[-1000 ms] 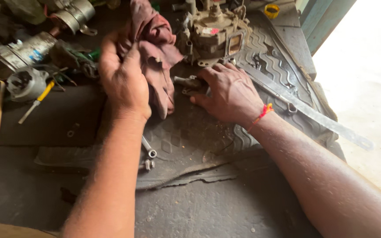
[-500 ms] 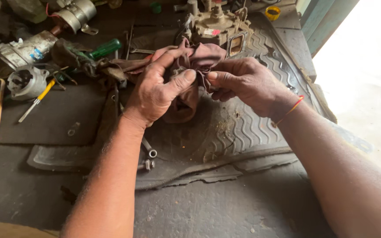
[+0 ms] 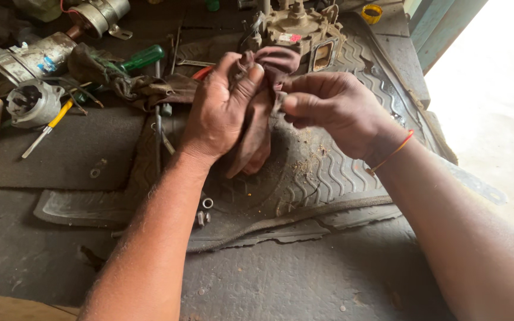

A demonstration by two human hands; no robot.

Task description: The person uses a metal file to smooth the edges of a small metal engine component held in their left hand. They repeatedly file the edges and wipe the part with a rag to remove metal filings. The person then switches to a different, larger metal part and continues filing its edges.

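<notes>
Both hands now up off the mat (image 3: pixel 328 172) w/ the rag (image 3: pixel 263 113); a sec ago they were flat on it. L hand (image 3: pixel 221 110) fingers curled round rag, R hand (image 3: pixel 328 104) pinching its edge, maybe a small part inside, can't tell. Carb (image 3: pixel 298 30) just behind, screwdriver (image 3: pixel 141 59), loose nuts (image 3: pixel 204 211) near L forearm.

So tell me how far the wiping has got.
Done: the carburetor body sits set aside on the ribbed rubber mat. In hand: left hand and right hand hold the dark red rag bunched between them; whatever is inside is hidden. Left: nuts and screwdrivers lie loose.
</notes>
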